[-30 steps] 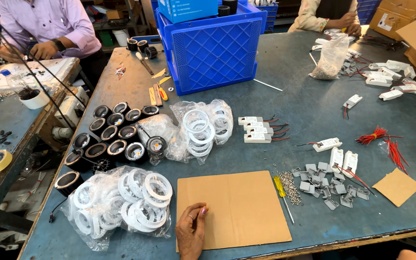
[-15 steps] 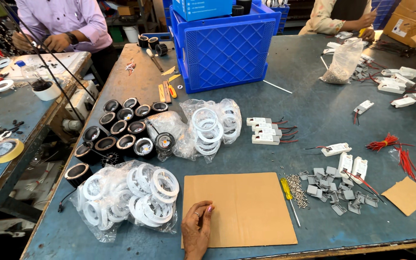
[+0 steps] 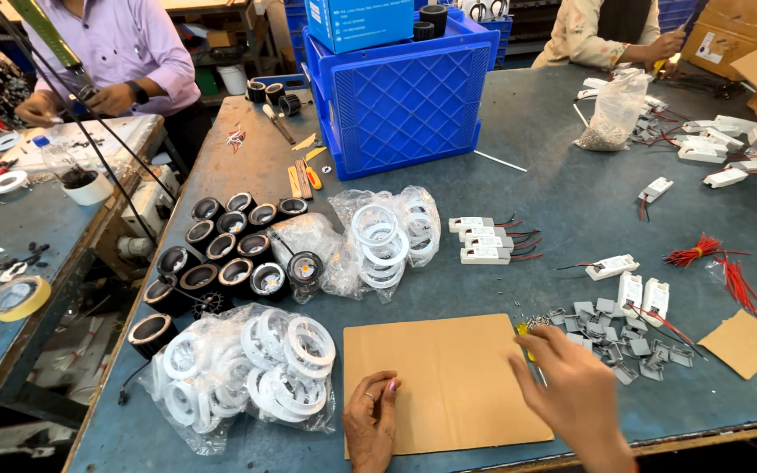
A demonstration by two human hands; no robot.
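My left hand (image 3: 371, 422) lies flat on the lower left corner of a brown cardboard sheet (image 3: 444, 377) at the table's near edge, holding nothing. My right hand (image 3: 576, 385) reaches over the sheet's right edge, fingers spread, its fingertips at a yellow-handled screwdriver (image 3: 521, 331) and a small pile of screws (image 3: 536, 322); it holds nothing. A cluster of small grey metal clips (image 3: 624, 337) lies just right of that hand. A clear bag of white plastic rings (image 3: 251, 372) sits to the left of my left hand.
Black round lamp housings (image 3: 221, 254) stand in rows at left. A second bag of white rings (image 3: 387, 235), white driver boxes with wires (image 3: 484, 241), red wires (image 3: 711, 258), a blue crate (image 3: 405, 96) and a small cardboard piece (image 3: 744, 342) lie around. Other people work at the far side.
My right hand has come into view from the lower right and reached to the screwdriver beside the cardboard. My left hand stays on the sheet.
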